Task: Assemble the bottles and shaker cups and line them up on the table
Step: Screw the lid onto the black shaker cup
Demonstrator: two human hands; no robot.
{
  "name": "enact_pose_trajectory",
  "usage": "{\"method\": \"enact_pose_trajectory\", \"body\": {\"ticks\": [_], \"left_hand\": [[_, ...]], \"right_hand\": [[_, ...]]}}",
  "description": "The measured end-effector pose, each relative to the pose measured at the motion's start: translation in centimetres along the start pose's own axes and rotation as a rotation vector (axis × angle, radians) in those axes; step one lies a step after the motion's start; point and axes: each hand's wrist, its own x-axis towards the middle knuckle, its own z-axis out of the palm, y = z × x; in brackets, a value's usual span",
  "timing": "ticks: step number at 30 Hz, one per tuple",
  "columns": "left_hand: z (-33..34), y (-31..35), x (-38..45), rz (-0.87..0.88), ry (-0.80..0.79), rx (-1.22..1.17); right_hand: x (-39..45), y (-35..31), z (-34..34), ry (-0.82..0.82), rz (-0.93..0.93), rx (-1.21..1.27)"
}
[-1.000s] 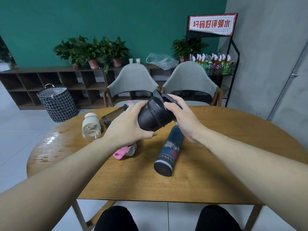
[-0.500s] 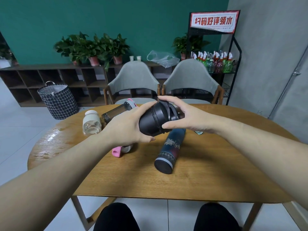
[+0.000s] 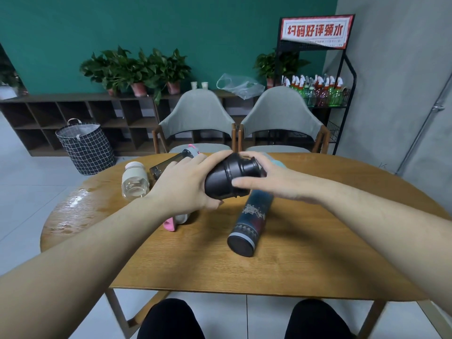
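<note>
While the lid is being seated on the black shaker cup (image 3: 228, 181), the work is best read from the nearest things outward. Closest on the wooden tabletop (image 3: 293, 260) lies the dark patterned bottle (image 3: 252, 221), on its side with its base toward the person, and just to its left a pink and white piece (image 3: 175, 221), likely a cap, rests partly under the left wrist. Above them, held clear of the tabletop and tilted, is the shaker cup. The left hand (image 3: 182, 188) has a closed grip around the cup's wide body, thumb underneath. The right hand (image 3: 270, 178) wraps the narrower lid end, thumb over the top and a finger laid flat along the lid's skirt; its grip is closed on the lid.

The step looks like twisting the lid home. To do it well, the left hand should hold the body steady while only the right turns, keeping lid and body on one axis so the thread does not cross. Whether the lid is fully seated cannot be told from here. Once tight, the cup should go upright on a bare patch of tabletop to start the row.

Farther back, beside the left hand, a small clear bottle (image 3: 135, 182) with a cream lid stands upright, and a smoky translucent bottle (image 3: 171, 161) lies behind the knuckles. Both are yet to be lined up.
</note>
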Motion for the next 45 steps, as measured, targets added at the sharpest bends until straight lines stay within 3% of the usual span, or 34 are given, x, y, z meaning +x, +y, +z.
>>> {"method": "enact_pose_trajectory", "body": {"ticks": [5,8,12,19,22,25,28,31,35,38,40,42,45], "left_hand": [[-0.4,-0.6,0.1,-0.040,-0.075,-0.294],[-0.3,-0.3,0.1,-0.003,-0.070,-0.253],[0.3,0.3,-0.1,0.070,0.002,-0.015],[0.4,0.5,0.1,0.155,0.042,0.160],[0.1,0.4,0.6,0.117,-0.051,0.012],[-0.3,0.3,0.9,0.041,-0.154,-0.271],[-0.1,0.7,0.7,0.039,-0.134,-0.273],[0.3,1.0,0.6,0.059,-0.066,-0.144],[0.8,0.9,0.6,0.170,0.051,0.217],[0.8,0.9,0.5,0.213,0.069,0.283],[0.6,0.8,0.7,0.155,-0.006,0.180],[0.3,0.2,0.9,0.087,-0.087,-0.018],[-0.1,0.1,1.1,0.086,-0.169,-0.233]], "right_hand": [[-0.4,0.6,-0.6,0.040,-0.249,-0.162],[-0.3,1.1,-0.5,0.064,-0.272,-0.137],[-0.2,0.9,0.1,0.088,-0.199,-0.022],[0.0,1.2,1.0,-0.001,0.166,0.337],[-0.3,1.2,0.9,0.053,0.011,0.310],[-0.8,0.9,0.3,0.089,-0.247,0.041],[-0.7,1.1,0.3,0.137,-0.304,-0.077],[-0.4,1.4,0.6,0.152,-0.231,0.011],[-0.5,0.4,1.1,0.015,0.146,0.465],[-0.8,0.2,0.8,-0.088,0.282,0.589],[-1.0,0.6,0.5,-0.075,0.199,0.518],[-1.3,0.9,0.2,0.028,0.014,0.297],[-1.7,1.1,-0.2,0.057,-0.196,0.039]]}}
